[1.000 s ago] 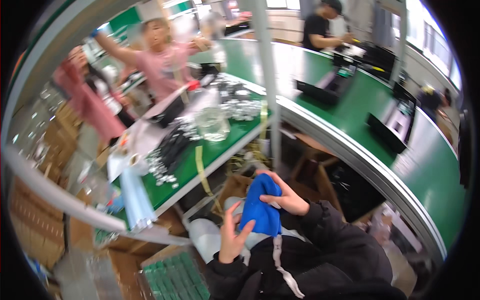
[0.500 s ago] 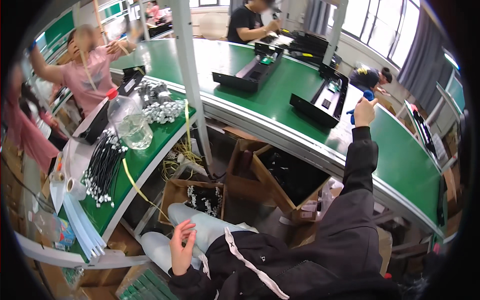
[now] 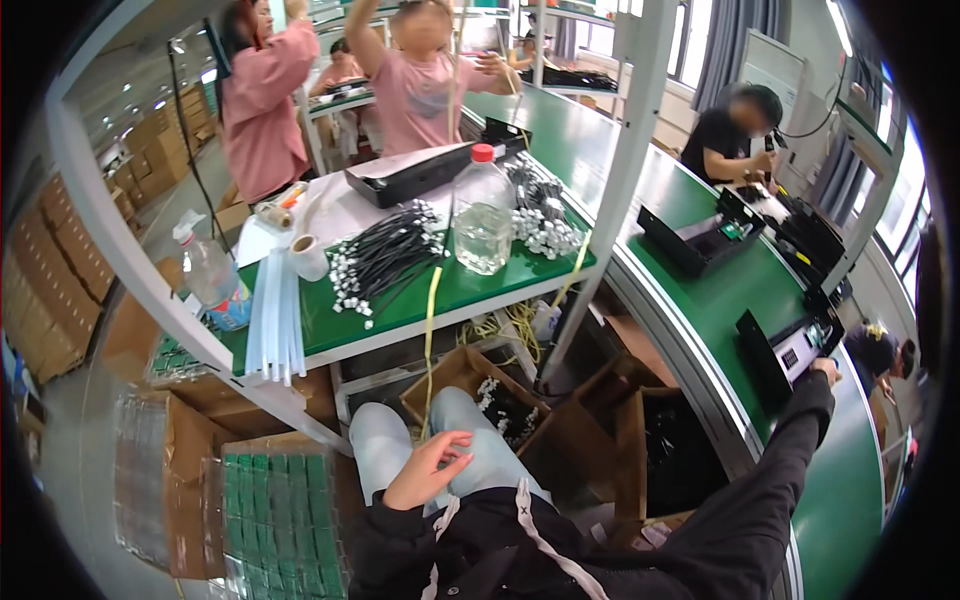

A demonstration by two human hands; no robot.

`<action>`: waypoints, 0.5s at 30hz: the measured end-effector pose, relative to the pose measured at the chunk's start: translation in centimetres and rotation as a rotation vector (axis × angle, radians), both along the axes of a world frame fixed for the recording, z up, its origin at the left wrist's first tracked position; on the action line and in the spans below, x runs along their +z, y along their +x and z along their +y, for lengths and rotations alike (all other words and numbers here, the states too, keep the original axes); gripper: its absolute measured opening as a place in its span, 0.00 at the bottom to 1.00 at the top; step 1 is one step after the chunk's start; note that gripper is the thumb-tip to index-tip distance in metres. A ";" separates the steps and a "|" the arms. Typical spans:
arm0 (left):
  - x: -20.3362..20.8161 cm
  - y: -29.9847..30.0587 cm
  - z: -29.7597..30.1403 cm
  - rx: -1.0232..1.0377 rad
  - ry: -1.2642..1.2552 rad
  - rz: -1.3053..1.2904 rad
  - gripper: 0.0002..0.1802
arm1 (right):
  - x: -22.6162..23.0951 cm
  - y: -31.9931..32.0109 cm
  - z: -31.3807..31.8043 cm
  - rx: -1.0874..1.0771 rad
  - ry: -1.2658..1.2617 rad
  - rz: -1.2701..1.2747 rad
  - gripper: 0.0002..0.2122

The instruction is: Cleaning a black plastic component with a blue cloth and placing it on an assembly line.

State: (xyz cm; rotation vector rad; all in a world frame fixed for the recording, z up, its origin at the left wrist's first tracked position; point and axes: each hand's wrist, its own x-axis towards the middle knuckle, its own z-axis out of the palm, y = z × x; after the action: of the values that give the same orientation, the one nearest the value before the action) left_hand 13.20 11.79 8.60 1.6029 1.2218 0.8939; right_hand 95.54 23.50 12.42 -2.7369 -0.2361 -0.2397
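Observation:
My left hand hovers over my lap, fingers loosely bent and apart, holding nothing. My right arm reaches out across the green work surface. At its end, my right hand is beside the near black housing, by its right end. The fingers there are small and partly hidden, so contact or grip cannot be made out. Inside this housing are a pale metal plate and a small green circuit board. A second black housing lies farther along the same surface.
On the side table are a bundle of black cables, a red-capped clear bottle, pale blue strips and a white roll. A white post rises between the tables. Cardboard boxes stand below. Several people work beyond.
The view has swung left. My right hand, earlier around a blue tool beside the near housing, is now close by that housing's end; the blue tool no longer shows. My left hand stays over my lap.

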 end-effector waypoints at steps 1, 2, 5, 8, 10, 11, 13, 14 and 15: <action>0.3 0.2 0.1 -0.025 0.007 -0.001 0.18 | 0.7 -0.6 -0.7 -0.035 0.083 -0.011 0.17; 0.5 0.3 0.0 -0.012 0.017 0.004 0.18 | 1.1 -0.6 -1.5 0.013 0.118 -0.035 0.18; 0.7 0.4 0.2 -0.040 -0.017 -0.029 0.18 | 2.0 -1.1 -4.4 0.069 0.155 -0.202 0.18; 0.9 0.1 0.0 -0.033 -0.010 -0.026 0.18 | 5.6 -5.5 -6.2 0.151 0.071 -0.359 0.16; 1.1 -0.1 -0.2 -0.041 -0.009 -0.029 0.17 | 6.7 -4.4 -9.0 0.241 0.046 -0.603 0.16; 1.2 -0.1 -0.2 -0.051 0.005 -0.029 0.17 | 7.7 -5.0 -9.7 0.293 0.078 -0.757 0.17; 1.8 0.1 -0.7 -0.062 0.026 -0.028 0.17 | 10.1 -9.0 -10.8 0.253 0.101 -0.963 0.16; 2.1 0.3 -0.7 -0.054 0.017 -0.027 0.17 | 10.9 -11.0 -11.9 0.264 0.097 -0.961 0.16; 2.6 0.5 -0.8 -0.068 0.051 -0.025 0.17 | 11.7 -12.8 -12.8 0.326 0.100 -1.012 0.14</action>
State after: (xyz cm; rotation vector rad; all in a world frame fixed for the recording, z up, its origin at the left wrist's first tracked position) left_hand 13.74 10.98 11.18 1.6586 1.1288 0.9063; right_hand 82.79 10.70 24.07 -2.1871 -0.8792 -1.4595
